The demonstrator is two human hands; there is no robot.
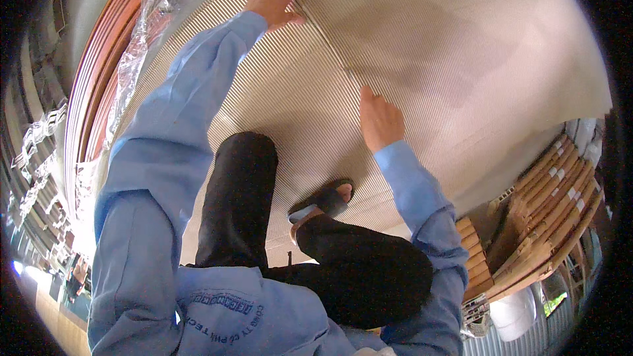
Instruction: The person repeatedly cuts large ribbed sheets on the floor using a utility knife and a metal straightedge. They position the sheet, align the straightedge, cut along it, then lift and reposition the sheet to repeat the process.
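Observation:
A large beige corrugated sheet (455, 99) with fine ridges spreads beneath me. Across it runs a narrow straight line (324, 34), slanting from the far edge toward my right hand; whether it is a cut, a crease or a thin strip I cannot tell. Fingers spread, my left hand (277, 1) lies flat at the line's far part. My right hand (382, 120) is closed, with its fingertips at the line's near end; what it grips, if anything, is hidden. My bent legs and one dark sandal (331, 200) are on the sheet.
Reddish-brown stacked sheets (109, 59) with clear plastic wrap (135, 53) stand along the left. At the right lie stacked brown cardboard pieces (554, 194) and a smaller tan ridged stack (473, 254). The corrugated sheet curves up at its right edge.

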